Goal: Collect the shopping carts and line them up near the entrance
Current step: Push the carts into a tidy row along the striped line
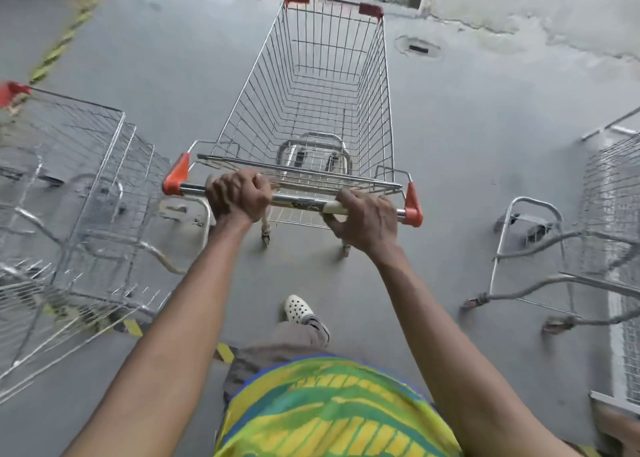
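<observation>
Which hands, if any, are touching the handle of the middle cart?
Touching, both. The head view shows the left hand and the right hand curled around the handle of the middle cart.

Shopping carts: one centre cart (pixel 332 86); a nested group (pixel 86 179) on the left, at least two, exact number lost in blur; a cut-off group (pixel 609 197) on the right, count unclear. Hands: two, left hand (pixel 239 197) and right hand (pixel 367 221), both gripping the one handle bar (pixel 301 200). Orange corner caps (pixel 176 176) on the centre cart: four. One white shoe (pixel 298 309). One floor drain (pixel 418 48).
</observation>
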{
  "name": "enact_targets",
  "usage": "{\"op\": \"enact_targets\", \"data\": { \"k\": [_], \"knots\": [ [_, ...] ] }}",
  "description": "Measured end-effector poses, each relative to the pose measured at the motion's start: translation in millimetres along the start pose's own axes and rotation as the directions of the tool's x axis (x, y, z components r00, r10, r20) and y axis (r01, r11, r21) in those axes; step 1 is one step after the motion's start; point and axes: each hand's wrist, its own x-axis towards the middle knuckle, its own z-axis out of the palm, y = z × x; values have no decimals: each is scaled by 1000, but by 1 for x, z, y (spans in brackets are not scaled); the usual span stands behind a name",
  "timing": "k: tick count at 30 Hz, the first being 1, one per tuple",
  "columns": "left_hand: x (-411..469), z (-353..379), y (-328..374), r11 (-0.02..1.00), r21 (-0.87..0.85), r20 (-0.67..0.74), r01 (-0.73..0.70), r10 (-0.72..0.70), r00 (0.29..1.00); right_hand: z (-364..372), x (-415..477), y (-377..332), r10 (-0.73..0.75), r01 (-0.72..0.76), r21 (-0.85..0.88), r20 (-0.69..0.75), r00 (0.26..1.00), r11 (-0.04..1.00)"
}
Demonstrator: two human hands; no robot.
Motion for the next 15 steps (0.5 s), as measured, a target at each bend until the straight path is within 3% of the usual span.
{"op": "enact_targets", "data": {
  "k": [15],
  "knots": [
    [186,33,72,978,144,101,-153,139,985,6,150,42,272,-264,-98,87,958,960]
  ]
}}
